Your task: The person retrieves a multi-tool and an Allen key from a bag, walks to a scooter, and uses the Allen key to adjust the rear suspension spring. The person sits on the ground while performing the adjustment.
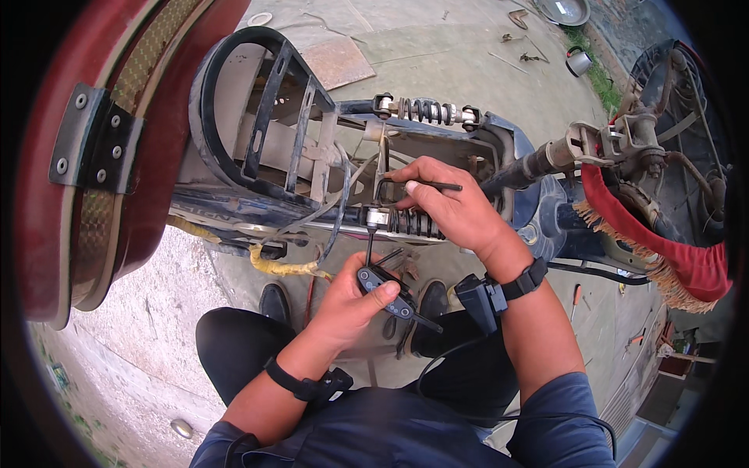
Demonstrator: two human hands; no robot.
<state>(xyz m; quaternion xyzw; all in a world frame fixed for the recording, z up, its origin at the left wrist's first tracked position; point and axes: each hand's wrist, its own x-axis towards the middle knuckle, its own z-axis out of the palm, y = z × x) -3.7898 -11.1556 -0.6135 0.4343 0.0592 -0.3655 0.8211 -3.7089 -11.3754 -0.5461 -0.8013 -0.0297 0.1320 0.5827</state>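
Observation:
My left hand (343, 308) is closed round a black folding hex key set (399, 304), with several of its keys swung out. One key points up and meets the end joint (378, 218) of the near coil-spring shock absorber (417, 225) on the scooter frame. Just above that joint, my right hand (460, 204) pinches a dark L-shaped hex key (443, 186) between thumb and fingers. The bent end of this key lies beside the joint; whether it sits in a bolt I cannot tell. My right fingers partly cover the near spring.
A matching shock absorber (429, 111) lies across the frame. Left are a black looped rack (204, 101), loose cables and a red box (148, 187). The handlebar end with red fringed cloth (663, 253) is right. A screwdriver (576, 295) lies on the floor.

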